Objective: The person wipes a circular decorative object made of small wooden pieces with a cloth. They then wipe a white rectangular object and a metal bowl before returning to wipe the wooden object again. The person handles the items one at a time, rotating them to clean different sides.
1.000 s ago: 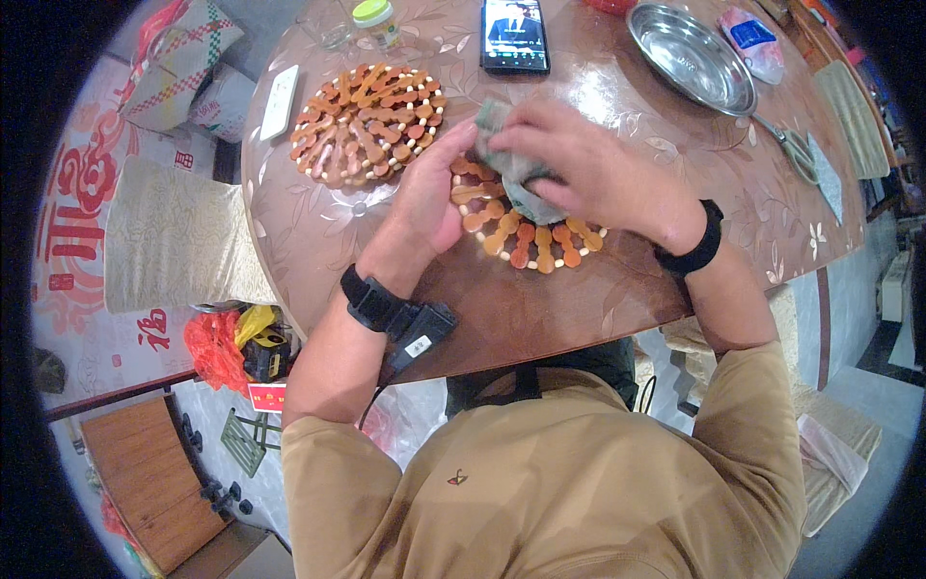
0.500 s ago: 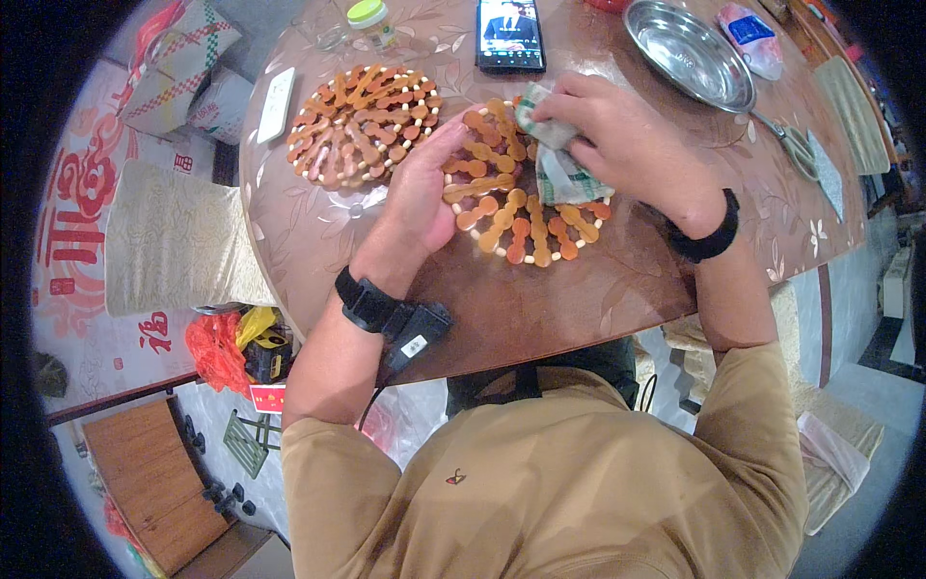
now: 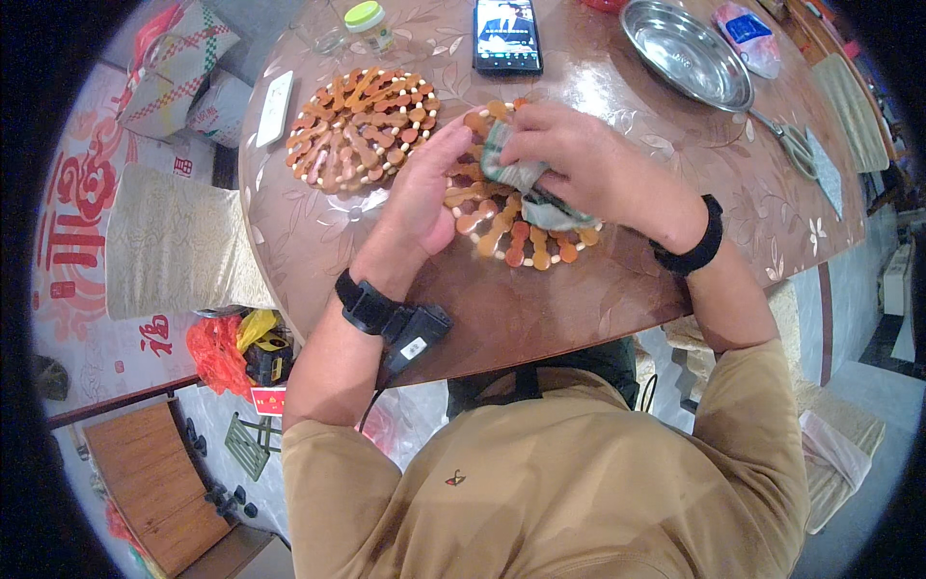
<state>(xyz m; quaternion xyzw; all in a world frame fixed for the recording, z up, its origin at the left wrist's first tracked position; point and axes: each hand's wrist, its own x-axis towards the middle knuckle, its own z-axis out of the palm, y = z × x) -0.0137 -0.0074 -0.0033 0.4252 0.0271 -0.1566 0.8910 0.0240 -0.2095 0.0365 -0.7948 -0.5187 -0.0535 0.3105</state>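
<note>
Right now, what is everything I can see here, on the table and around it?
trivet: 2, orange-brown wood with pale beads; one under the hands, one to its left
cloth: 1, grey-green, on the near trivet under the right hand
phone: 1, black, screen lit, far edge of table
steel dish: 1, silver, far right
scissors: 1, metal, right of the dish
jar: 1, green lid, far left
table: 1, brown, glossy, round
woven bag: 1, red, green and white, floor at left
left hand: 1, steadying the near trivet
right hand: 1, pressing the cloth
</note>
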